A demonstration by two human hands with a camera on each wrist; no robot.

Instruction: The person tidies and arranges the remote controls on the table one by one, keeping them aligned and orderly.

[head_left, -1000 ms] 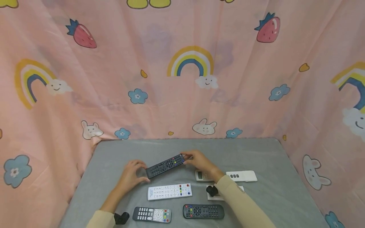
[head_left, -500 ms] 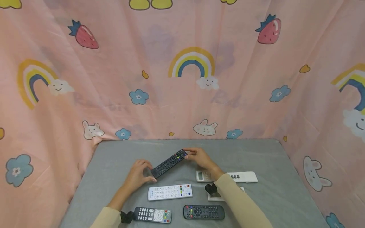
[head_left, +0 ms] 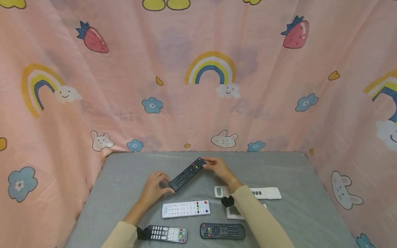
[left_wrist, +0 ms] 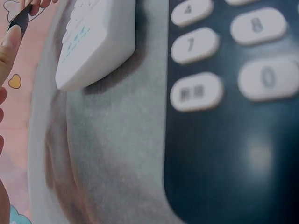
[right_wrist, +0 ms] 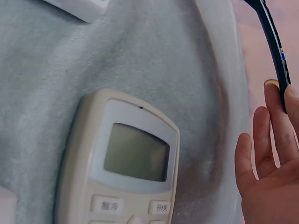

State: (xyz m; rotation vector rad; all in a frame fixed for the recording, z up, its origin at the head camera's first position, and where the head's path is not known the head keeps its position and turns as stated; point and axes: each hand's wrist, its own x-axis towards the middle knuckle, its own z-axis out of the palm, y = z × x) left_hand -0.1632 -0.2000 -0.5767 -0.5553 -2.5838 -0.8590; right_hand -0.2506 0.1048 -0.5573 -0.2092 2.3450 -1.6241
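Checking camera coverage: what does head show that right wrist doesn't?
Only head: both hands, left hand and right hand, holding the black remote by its ends above the grey table, plus the white remote, two dark remotes nearest the person and the pink curtain.
Only right wrist: the readable screen of the cream remote.
Both: the right hand, the black remote, the cream remote, the table.

bright even light, wrist views blurry w/ soft shadows.
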